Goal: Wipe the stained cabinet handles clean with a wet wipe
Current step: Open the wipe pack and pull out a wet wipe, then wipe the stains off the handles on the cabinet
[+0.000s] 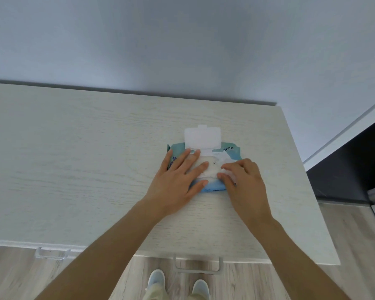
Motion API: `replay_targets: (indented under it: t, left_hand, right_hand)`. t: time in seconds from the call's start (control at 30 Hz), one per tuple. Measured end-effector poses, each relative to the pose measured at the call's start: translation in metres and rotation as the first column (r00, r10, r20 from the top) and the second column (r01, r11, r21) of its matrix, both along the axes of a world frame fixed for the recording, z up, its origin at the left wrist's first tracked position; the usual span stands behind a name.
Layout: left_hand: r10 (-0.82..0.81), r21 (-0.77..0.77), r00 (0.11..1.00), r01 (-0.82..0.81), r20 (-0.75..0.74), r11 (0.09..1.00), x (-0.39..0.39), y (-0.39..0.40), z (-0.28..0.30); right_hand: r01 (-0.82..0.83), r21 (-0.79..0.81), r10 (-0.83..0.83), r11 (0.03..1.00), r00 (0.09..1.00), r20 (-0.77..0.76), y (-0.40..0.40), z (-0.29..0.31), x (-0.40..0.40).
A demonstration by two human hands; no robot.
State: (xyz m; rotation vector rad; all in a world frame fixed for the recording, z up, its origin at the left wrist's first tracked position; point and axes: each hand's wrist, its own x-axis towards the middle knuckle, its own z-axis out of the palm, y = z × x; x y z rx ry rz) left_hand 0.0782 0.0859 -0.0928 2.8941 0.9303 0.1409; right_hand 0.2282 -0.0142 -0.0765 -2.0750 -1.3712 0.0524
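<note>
A blue pack of wet wipes (233, 152) lies on the pale cabinet top (78, 148), its white lid (202, 137) flipped open toward the wall. My left hand (178, 180) lies flat on the pack's left side, fingers spread. My right hand (245, 180) pinches the white wet wipe (212, 167) that sticks out of the opening. Two clear cabinet handles jut from the front edge below: the left handle (52, 254) and the right handle (198, 266).
A grey wall rises behind the cabinet. A dark panel (355, 161) stands to the right of the cabinet. Wood-look floor and my light shoes (178, 284) show below the front edge.
</note>
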Motion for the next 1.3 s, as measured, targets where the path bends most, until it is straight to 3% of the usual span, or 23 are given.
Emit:
replay_targets:
  t: [0.23,0.4,0.53,0.7,0.8,0.9,1.03,1.17,1.3]
  left_hand:
    - [-0.001,-0.001,0.999,0.001,0.048,1.0,0.012,0.012,0.008]
    - [0.148,-0.009,0.987,-0.148,0.056,0.989,0.041,0.036,0.022]
    - [0.17,-0.059,0.981,-0.165,0.096,0.985,0.04,0.035,0.029]
    - [-0.028,0.12,0.953,-0.009,0.302,0.993,0.012,-0.002,0.026]
    - [-0.098,0.112,0.97,0.074,0.221,0.991,-0.005,-0.024,0.011]
    - [0.035,-0.053,0.987,-0.027,0.154,0.998,-0.006,-0.033,0.008]
    - [0.081,-0.009,0.995,-0.081,0.063,0.997,-0.002,-0.04,0.007]
    - [0.093,-0.216,0.938,-0.02,0.334,0.976,-0.004,-0.076,0.01]
    - [0.246,-0.249,0.749,-0.112,0.615,0.962,-0.005,-0.083,0.016]
  right_hand:
    - [0.316,0.25,-0.263,0.915,0.938,-0.224,-0.011,0.02,0.021]
    - [0.187,0.216,-0.132,0.958,0.96,-0.246,-0.017,0.027,0.022]
    - [0.116,0.203,-0.063,0.972,0.966,-0.253,-0.026,0.023,0.014]
    - [0.074,0.198,-0.03,0.977,0.975,-0.218,-0.037,0.02,0.013]
    - [0.056,0.179,-0.016,0.982,0.976,-0.216,-0.044,0.017,0.012]
    - [0.031,0.14,0.0,0.99,0.976,-0.216,-0.052,0.012,0.011]
    - [-0.025,0.118,0.059,0.993,0.954,-0.294,-0.061,0.009,0.005]
    - [-0.031,0.078,0.066,0.996,0.866,-0.495,-0.062,0.017,-0.001]
    - [0.045,0.128,0.051,0.991,0.75,-0.659,-0.062,0.029,0.001]
